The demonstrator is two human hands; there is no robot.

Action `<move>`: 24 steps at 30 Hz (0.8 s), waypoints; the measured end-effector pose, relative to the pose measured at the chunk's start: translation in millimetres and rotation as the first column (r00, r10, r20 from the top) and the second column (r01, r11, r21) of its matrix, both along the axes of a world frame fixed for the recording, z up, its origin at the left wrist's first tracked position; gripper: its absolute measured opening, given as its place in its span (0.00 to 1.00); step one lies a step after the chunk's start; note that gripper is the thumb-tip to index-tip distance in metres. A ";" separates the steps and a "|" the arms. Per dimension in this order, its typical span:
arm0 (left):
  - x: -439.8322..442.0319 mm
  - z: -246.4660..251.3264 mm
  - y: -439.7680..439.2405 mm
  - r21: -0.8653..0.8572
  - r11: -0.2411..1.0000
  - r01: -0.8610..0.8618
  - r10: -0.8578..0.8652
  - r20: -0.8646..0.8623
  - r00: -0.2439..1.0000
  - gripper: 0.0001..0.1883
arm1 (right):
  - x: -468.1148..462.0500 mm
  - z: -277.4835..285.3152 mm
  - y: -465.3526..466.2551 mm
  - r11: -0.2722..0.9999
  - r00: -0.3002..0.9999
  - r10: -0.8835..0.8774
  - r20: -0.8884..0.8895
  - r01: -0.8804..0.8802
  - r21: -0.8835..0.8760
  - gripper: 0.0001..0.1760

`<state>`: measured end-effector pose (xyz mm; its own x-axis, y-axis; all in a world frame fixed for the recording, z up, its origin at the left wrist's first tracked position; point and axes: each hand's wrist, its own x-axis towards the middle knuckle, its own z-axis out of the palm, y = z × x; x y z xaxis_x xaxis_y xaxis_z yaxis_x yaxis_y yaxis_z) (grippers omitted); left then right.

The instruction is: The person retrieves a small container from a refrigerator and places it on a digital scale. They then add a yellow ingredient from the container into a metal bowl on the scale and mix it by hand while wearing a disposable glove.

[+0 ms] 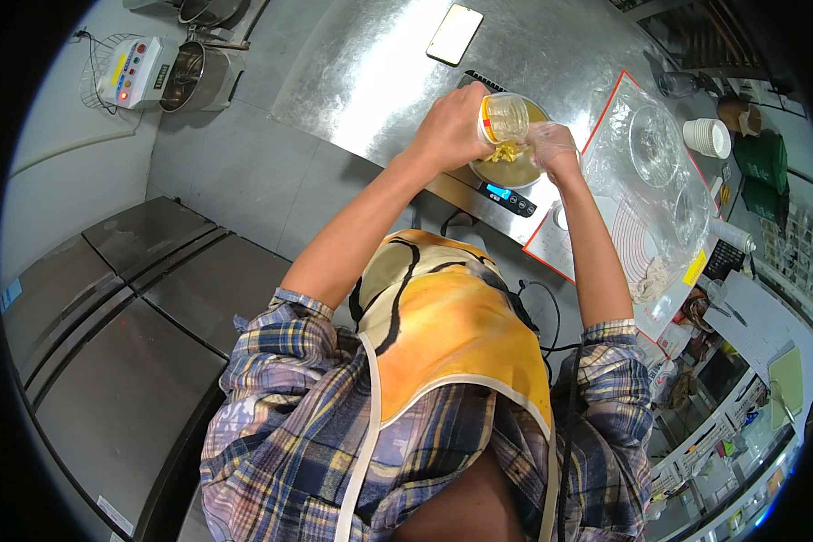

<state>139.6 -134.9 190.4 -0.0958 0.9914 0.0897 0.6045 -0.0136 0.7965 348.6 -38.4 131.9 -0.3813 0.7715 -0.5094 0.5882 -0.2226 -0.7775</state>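
Note:
My left hand (450, 129) grips a clear plastic jar (507, 118) with an orange and white band, holding it tilted on its side. Beneath the jar a round metal pan (517, 176) rests on a black digital scale (508, 199) with a lit blue display. Small yellow pieces (505, 152) lie in the pan, some hidden by the jar and hands. My right hand (554, 148), in a thin clear plastic glove, is over the pan's right side beside the jar. Its fingertips are blurred, so whether they hold anything is unclear.
A phone (454, 35) lies on the steel table (352, 88). Right of the scale, a red-edged baking mat (599, 217) carries clear plastic film (677, 135). Stacked paper cups (706, 139) stand beyond. A mixer (132, 71) is far left; a steel cabinet (129, 325) stands behind left.

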 end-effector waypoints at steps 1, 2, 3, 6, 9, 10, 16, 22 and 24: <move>0.0 0.0 0.0 -0.006 1.000 0.004 -0.004 0.000 1.000 0.27 | -1.2 -5.0 2.5 0.985 0.992 0.112 0.061 -0.119 0.123 0.10; -0.2 0.1 0.0 -0.031 1.000 0.006 -0.006 -0.008 1.000 0.28 | -1.4 -9.7 2.6 0.968 0.980 0.147 0.135 -0.171 0.183 0.10; -0.2 0.1 0.2 -0.039 0.999 0.006 -0.006 -0.015 1.000 0.29 | -1.9 -13.2 2.7 0.976 0.991 0.117 0.068 -0.127 0.178 0.11; -1.2 0.7 0.3 -0.054 0.999 0.006 -0.006 -0.015 1.000 0.30 | -7.4 -17.7 -1.4 0.996 0.996 -0.088 -0.029 0.089 0.015 0.11; -1.4 1.8 -1.3 -0.040 0.999 -0.022 0.023 0.022 0.999 0.28 | -13.2 -8.9 0.1 0.996 0.997 -0.071 0.002 0.071 -0.051 0.10; -1.1 1.7 -2.1 -0.014 1.000 -0.024 0.024 0.034 0.999 0.27 | -13.6 -4.0 0.7 0.996 0.998 -0.060 0.000 0.060 -0.070 0.10; -0.2 1.9 -4.1 0.024 0.999 -0.039 0.038 0.057 0.998 0.26 | -10.4 22.4 1.6 0.984 1.000 -0.024 0.013 0.026 -0.177 0.20; -2.4 -1.4 -9.8 -0.015 0.999 -0.031 0.032 0.056 0.998 0.30 | -1.3 27.7 6.1 0.935 0.999 0.026 0.024 -0.016 -0.355 0.35; -2.3 -4.0 -11.1 -0.019 0.999 -0.034 0.035 0.060 0.998 0.30 | 0.4 31.2 7.6 0.928 0.999 0.037 0.000 -0.034 -0.370 0.33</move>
<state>137.3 -146.0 186.5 -0.1349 0.9887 0.0649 0.5548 0.0211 0.8317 349.0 -30.8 163.0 -0.4005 0.5137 -0.7587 0.6061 -0.4724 -0.6399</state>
